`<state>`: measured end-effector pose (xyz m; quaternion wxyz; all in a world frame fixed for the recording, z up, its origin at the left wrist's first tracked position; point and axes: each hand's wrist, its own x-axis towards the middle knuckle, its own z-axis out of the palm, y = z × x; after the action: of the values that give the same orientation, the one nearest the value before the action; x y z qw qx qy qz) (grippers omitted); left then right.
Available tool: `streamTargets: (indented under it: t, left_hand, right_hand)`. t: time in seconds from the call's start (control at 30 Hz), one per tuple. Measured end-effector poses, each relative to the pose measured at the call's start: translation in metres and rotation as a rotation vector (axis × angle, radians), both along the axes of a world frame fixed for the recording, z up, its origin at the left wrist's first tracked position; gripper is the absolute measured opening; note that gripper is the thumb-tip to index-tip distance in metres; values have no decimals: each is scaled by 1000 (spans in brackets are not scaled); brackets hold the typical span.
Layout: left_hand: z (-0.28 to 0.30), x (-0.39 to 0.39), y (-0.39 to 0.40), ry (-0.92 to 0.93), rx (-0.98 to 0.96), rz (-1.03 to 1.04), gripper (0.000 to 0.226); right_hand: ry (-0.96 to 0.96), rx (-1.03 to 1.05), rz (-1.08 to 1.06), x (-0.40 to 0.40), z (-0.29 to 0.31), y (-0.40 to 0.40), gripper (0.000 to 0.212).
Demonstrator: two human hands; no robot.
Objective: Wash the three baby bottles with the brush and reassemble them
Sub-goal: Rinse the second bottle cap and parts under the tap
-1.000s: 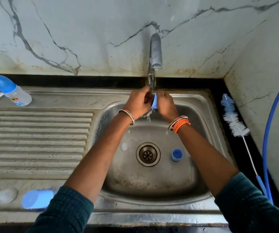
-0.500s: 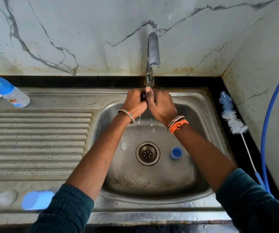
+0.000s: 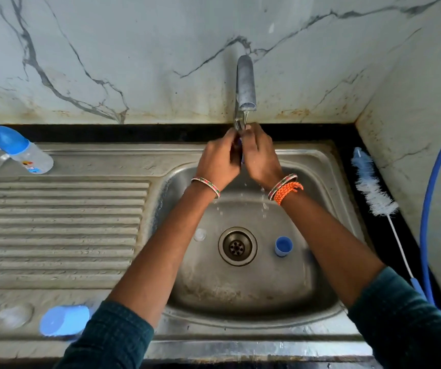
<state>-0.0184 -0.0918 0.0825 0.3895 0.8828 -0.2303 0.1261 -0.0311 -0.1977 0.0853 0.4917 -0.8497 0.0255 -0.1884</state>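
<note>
**No legible writing in view**

The baby bottle (image 3: 27, 153) lying at the back left of the sink's drainboard (image 3: 62, 225) bears a small printed mark in red and blue on its clear side (a picture or logo, too small and blurred to read). Nothing else in view carries any text, brand, number or sign that can be read.

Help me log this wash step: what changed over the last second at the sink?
Both hands moved up to the tap; the right hand now reaches its base. The stream seen earlier is gone, only drips fall. The small blue part the left hand holds is now nearly hidden. Unmoved: the blue ring in the basin, the brush, the capped bottle.
</note>
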Motion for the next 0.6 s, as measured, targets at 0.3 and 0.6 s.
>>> streamTargets:
  t: [0.3,0.6]
  left_hand:
    - [0,5,5,-217,-21,-89,24]
    - [21,1,-6,974,-336,-41,30]
  right_hand:
    - [616,295,165,-5,32,0,52]
    - [-211,-357,160,-7,-6,-15,48]
